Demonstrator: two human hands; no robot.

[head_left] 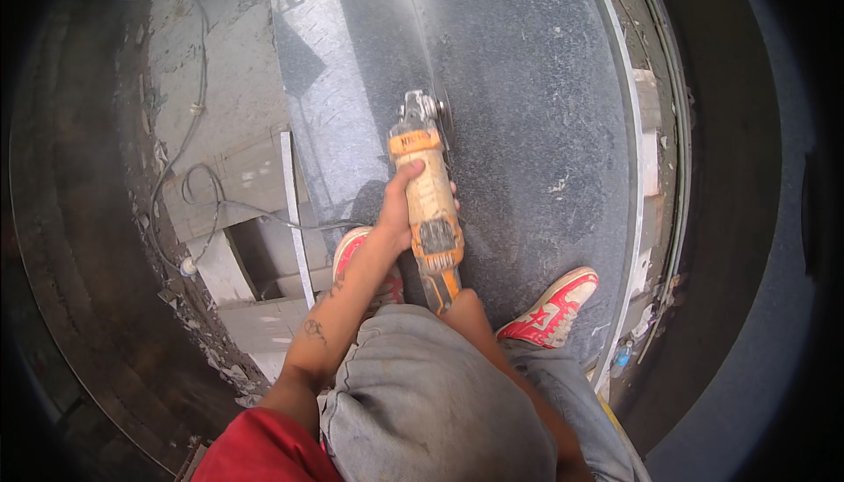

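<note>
An orange-and-cream angle grinder (431, 192), coated in dust, points away from me over a dark grey slab (545, 130). My left hand (397, 205) is wrapped round its body, thumb on top and fingertips showing on the far side. At the tool's rear end is my right hand (462, 303), closed on the handle; its fingers are mostly hidden behind the tool and my leg. The thin disc (444, 120) stands edge-on at the right of the grinder's head, against the slab. From there a fine line runs away along the surface, with pale dust over it.
My red-and-white shoes (552, 308) stand on the slab, either side of the tool. A black cable (204, 69) loops over pale boards (237, 174) at the left. Beside it lies a narrow metal strip (297, 218). Debris and a small bottle (622, 354) lie beyond the slab's right edge.
</note>
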